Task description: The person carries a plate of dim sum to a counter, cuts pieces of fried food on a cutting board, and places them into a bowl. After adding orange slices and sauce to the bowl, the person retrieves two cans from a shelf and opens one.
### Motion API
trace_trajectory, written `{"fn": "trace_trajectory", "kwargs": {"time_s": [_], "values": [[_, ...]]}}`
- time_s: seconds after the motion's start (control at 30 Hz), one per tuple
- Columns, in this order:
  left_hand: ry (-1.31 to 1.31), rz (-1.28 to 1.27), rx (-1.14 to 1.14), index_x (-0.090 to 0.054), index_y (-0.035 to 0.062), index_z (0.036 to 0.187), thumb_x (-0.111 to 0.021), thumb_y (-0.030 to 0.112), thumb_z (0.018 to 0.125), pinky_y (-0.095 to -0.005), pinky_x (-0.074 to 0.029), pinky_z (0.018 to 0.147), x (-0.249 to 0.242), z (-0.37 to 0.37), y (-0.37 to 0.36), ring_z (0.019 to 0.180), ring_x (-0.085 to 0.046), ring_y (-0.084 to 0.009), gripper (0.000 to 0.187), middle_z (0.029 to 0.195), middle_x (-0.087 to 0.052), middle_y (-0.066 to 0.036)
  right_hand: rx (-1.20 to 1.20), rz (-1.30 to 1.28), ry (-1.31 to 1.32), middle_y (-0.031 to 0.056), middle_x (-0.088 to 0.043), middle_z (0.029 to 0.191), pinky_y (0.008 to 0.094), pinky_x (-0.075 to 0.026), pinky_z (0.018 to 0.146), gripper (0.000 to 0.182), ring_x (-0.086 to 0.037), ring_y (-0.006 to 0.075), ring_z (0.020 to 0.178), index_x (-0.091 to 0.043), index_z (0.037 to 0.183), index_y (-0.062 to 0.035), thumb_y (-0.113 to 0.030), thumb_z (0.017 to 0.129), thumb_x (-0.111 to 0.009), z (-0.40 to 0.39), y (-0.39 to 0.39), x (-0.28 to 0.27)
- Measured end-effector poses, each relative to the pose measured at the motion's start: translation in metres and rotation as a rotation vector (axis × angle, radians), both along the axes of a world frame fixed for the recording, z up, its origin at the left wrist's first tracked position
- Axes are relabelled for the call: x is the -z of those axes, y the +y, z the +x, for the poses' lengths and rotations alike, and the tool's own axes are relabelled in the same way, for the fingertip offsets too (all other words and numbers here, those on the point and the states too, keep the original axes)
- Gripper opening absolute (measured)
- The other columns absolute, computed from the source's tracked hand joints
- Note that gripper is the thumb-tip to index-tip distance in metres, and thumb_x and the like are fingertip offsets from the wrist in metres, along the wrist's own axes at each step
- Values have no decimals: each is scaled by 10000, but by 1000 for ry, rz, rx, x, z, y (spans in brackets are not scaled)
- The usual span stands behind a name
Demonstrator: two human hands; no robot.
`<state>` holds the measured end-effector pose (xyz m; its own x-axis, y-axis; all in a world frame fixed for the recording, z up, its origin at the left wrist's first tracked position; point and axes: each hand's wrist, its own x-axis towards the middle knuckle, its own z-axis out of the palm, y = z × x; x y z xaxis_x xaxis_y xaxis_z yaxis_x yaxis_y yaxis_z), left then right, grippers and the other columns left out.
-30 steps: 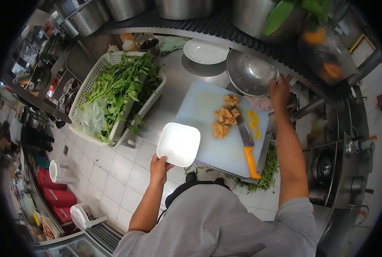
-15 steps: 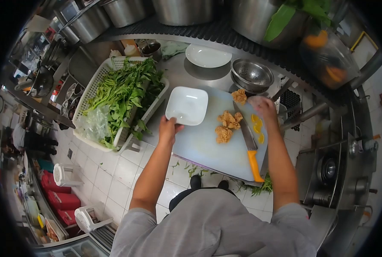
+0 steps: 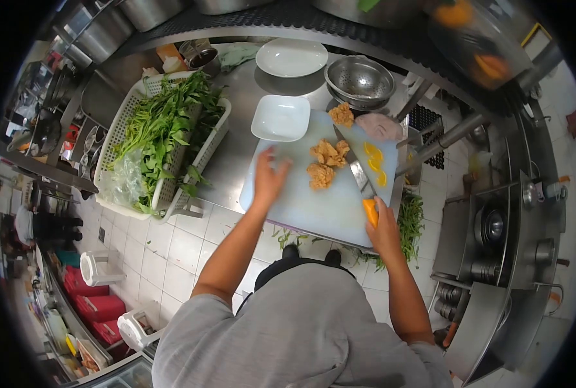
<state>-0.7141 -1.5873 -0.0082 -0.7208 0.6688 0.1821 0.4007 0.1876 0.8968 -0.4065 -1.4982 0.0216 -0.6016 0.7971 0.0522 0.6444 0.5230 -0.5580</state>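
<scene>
My right hand [image 3: 382, 225] is closed around the orange handle of a kitchen knife [image 3: 360, 173], whose blade lies on the white cutting board [image 3: 281, 210] and points away from me. Over the board's left side, my left hand [image 3: 270, 176] is empty with its fingers apart, slightly blurred. Just beyond it, a square white dish [image 3: 281, 119] rests at the board's far left corner. Fried, golden-brown pieces [image 3: 329, 153] lie left of the blade, and another such piece [image 3: 341, 114] sits near the far edge. Yellow-orange slices [image 3: 374, 164] line the right side.
A white basket [image 3: 128, 116] of leafy greens [image 3: 162, 123] stands at the left. Behind the board are an oval white plate [image 3: 292, 58], a metal colander [image 3: 360, 81] and a pinkish cloth [image 3: 380, 126]. A shelf [image 3: 236, 37] with large pots overhangs the back.
My left hand has let go of the square dish, now down at the board's far left, and drawn back. My right hand has left the cloth and taken hold of the knife handle.
</scene>
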Motion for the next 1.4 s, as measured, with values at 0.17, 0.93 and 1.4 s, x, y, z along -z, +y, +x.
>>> {"fn": "trace_trajectory", "kwargs": {"time_s": [0.17, 0.93, 1.4], "values": [[366, -154, 427, -469, 85, 1292, -738, 214, 744, -435, -354, 1035, -20, 61, 4, 1258, -378, -375, 625, 1369, -391, -208, 8, -341, -70, 235, -566, 1136, 427, -462, 872, 526, -572, 399, 1002, -375, 1319, -94, -134, 817, -528, 54, -6, -36], [529, -128, 221, -594, 36, 1059, -679, 164, 771, -373, -476, 848, -31, 86, -48, 1096, -504, -280, 326, 1176, -523, -110, 84, -613, -199, 127, -596, 669, 376, -471, 532, 308, -600, 241, 527, -487, 1111, -93, -316, 908, -548, 124, -38, -63], [417, -117, 363, -592, 52, 1028, -721, 128, 711, -370, -464, 839, -21, 97, -33, 1009, -506, -296, 350, 1078, -514, -107, -217, -141, -382, 169, -636, 734, 476, -482, 597, 249, -623, 385, 672, -475, 1002, -86, -287, 892, -572, 87, -31, -102]]}}
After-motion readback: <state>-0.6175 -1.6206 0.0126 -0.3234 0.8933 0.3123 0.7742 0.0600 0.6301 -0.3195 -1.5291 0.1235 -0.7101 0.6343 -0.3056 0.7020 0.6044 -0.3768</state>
